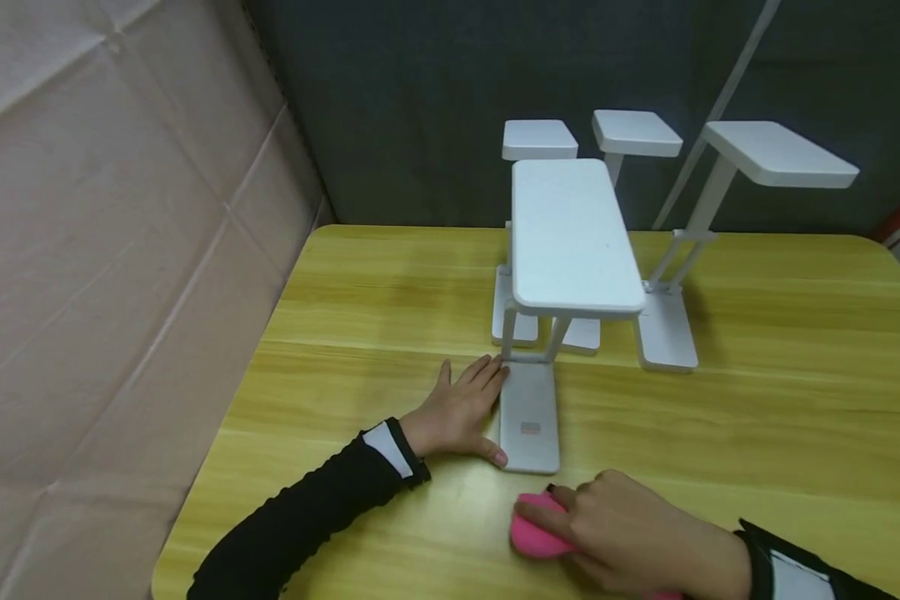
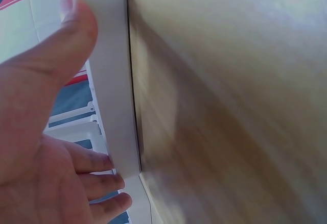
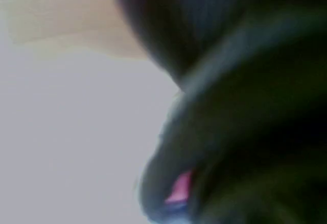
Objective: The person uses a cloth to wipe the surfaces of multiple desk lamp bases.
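A white folding stand with a rectangular top panel (image 1: 573,233), thin hinged legs and a flat base (image 1: 530,417) stands nearest in the head view. My left hand (image 1: 457,412) lies beside that base, fingers spread and touching its left edge. The left wrist view shows the thumb and fingertips of the left hand (image 2: 46,132) along the side of the white base (image 2: 115,81). A rounded pink thing (image 1: 537,527) is gripped by my right hand (image 1: 630,533), just in front of the base; its kind is unclear. The right wrist view is dark and blurred, with a sliver of pink (image 3: 180,187).
Behind stand several similar white stands, among them one at the right (image 1: 780,154) and one at the back left (image 1: 538,140). The wood-grain table (image 1: 795,400) meets a dark backdrop (image 1: 420,108) and a pale quilted wall (image 1: 120,292).
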### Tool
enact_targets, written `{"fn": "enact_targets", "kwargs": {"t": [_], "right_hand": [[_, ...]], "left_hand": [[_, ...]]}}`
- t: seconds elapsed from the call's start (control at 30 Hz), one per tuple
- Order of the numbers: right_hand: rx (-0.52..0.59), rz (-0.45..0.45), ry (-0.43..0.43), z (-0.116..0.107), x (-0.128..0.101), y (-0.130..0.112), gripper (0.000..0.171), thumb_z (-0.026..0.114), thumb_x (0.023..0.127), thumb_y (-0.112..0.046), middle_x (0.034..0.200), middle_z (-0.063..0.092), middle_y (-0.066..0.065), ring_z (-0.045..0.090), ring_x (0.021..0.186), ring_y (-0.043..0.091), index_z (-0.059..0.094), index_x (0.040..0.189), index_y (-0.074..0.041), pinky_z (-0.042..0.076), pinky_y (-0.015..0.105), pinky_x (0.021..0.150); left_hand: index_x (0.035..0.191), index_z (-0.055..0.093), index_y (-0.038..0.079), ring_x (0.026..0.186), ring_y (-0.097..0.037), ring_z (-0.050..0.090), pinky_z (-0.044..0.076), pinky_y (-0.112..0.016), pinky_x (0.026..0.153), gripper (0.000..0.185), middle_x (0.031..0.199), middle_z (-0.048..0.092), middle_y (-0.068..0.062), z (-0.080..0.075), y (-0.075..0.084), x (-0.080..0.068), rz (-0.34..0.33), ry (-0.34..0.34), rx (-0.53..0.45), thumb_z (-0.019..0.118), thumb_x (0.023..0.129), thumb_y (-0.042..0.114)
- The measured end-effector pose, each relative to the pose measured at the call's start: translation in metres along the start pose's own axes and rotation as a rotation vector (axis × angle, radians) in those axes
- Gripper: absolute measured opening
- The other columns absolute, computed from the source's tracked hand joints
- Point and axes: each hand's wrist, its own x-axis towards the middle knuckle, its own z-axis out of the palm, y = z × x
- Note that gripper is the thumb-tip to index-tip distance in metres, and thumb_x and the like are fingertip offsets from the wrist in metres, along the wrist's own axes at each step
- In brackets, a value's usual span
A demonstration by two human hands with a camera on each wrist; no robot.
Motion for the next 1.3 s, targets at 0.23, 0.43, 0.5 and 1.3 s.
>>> {"fn": "enact_targets", "kwargs": {"t": [0.23,0.43,0.5,1.3], "right_hand": [[-0.176,0.028,0.081,0.024,0.021,0.0,0.039,0.069,0.082,-0.029,0.072,0.057,-0.003,0.048,0.05,0.007,0.057,0.115,-0.012,0.034,0.022,0.04],[-0.168,0.147,0.142,0.027,0.012,-0.002,0.04,0.069,0.076,-0.026,0.071,0.058,-0.001,0.046,0.046,0.008,0.064,0.112,-0.01,0.031,0.024,0.037],[-0.16,0.183,0.154,0.026,0.007,-0.003,0.041,0.07,0.075,-0.025,0.072,0.058,0.0,0.044,0.045,0.008,0.065,0.113,-0.011,0.031,0.024,0.037],[-0.283,0.33,0.286,-0.019,0.016,0.076,0.061,0.075,0.076,-0.022,0.076,0.06,0.013,0.046,0.041,0.014,0.053,0.13,-0.007,0.037,0.026,0.035]], "left_hand": [[0.153,0.014,0.005,0.145,-0.026,0.007,0.011,-0.069,0.105,0.126,0.159,0.01,-0.011,0.001,0.004,0.002,0.019,0.007,-0.012,0.07,0.064,0.073],[0.152,0.015,0.004,0.145,-0.026,0.008,0.012,-0.069,0.104,0.126,0.158,0.011,-0.013,-0.003,0.005,0.001,0.023,0.005,-0.019,0.072,0.062,0.071],[0.153,0.015,0.004,0.145,-0.026,0.008,0.012,-0.069,0.104,0.126,0.158,0.011,-0.013,-0.003,0.005,0.0,0.022,0.002,-0.022,0.073,0.062,0.071],[0.153,0.013,0.006,0.145,-0.026,0.007,0.008,-0.069,0.105,0.124,0.159,0.007,-0.011,-0.007,0.003,-0.003,0.012,-0.034,-0.068,0.072,0.064,0.07]]}}
